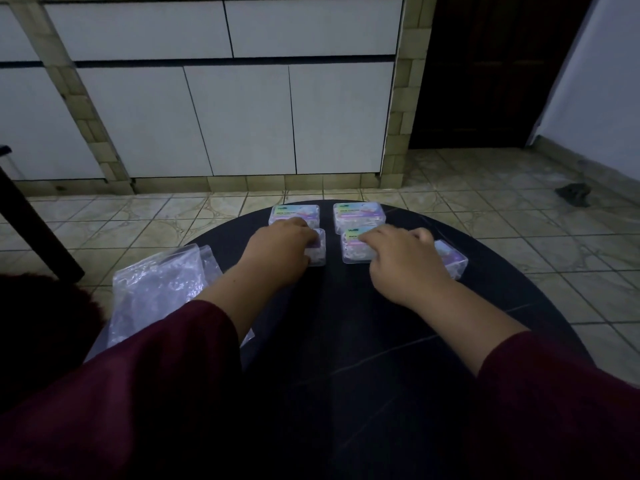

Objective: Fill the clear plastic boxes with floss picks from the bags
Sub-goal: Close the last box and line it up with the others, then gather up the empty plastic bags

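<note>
Clear plastic boxes sit in a cluster at the far side of the round dark surface [346, 323], and both of your hands are on them.

Head view: your left hand [280, 251] curls its grip around the near-left box [319, 247], fingers wrapped over its top and side. Your right hand [405, 258] lies across the near-middle box [353, 249] with its fingers resting on the lid; whether that grip is clamped or simply pressing, you cannot tell from here. The lids all appear to be down, and pale floss picks seem to show through the walls, so the filling looks largely done and you are probably closing or tidying the set.

To do this well, press each lid flat with even pressure along its edges so it seats fully, and hold the box steady against the surface so it does not skid into its neighbours, which lie just beside it.

Count: five boxes in all. Two stand in the far row, the far-left box [294, 212] and the far-right box [358, 214]; three lie nearer, including the right-hand box [452, 259] partly hidden behind your right hand. Clear bags [162, 289] lie crumpled at the left edge of the surface, at least two overlapping; how much they contain is hard to judge.
</note>
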